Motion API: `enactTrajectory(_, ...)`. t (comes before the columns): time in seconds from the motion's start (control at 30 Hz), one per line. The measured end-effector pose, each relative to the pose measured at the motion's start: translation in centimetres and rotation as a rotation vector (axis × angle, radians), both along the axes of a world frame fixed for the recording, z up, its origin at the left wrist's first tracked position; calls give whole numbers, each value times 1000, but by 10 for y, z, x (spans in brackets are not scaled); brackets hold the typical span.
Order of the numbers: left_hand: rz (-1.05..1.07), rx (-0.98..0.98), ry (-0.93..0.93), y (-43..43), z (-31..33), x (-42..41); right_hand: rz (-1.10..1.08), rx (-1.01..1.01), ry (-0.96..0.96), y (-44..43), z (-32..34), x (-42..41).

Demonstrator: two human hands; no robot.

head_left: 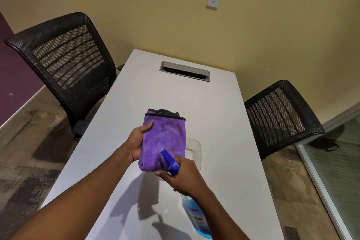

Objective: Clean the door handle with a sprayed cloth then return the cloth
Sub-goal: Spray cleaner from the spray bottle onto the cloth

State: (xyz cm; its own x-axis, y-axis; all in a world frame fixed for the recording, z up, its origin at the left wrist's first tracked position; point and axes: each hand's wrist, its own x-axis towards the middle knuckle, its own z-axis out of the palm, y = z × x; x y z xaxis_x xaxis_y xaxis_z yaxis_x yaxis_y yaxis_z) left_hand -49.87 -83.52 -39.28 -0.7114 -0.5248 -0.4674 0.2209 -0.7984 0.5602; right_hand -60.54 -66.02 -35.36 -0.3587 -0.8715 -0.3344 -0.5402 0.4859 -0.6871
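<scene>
A folded purple cloth (164, 138) with black trim is held above the white table (224, 122) by my left hand (137, 142), which grips its left edge. My right hand (183, 177) is wrapped around the neck of a spray bottle (196, 218) with blue liquid. The bottle's blue nozzle (168, 160) points at the lower part of the cloth, very close to it. No door handle is in view.
A clear plastic tray (194, 150) lies on the table behind the cloth. A cable slot (185, 71) is set into the far end of the table. Black mesh chairs stand at the left (64, 60) and right (280, 115). A glass panel (335, 171) runs along the right.
</scene>
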Motion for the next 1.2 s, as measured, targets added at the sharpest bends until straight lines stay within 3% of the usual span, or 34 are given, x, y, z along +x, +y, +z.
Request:
enactTrajectory(0.4,-19,22,28,3,5,2,-62,-132,-90,10,13,-10)
enactTrajectory(0.83,12,15,-25,10,4,20,-445,-763,-147,-3,34,-71)
enactTrajectory(1.2,78,19,-61,14,5,32,-490,-812,-151,-40,-7,-93)
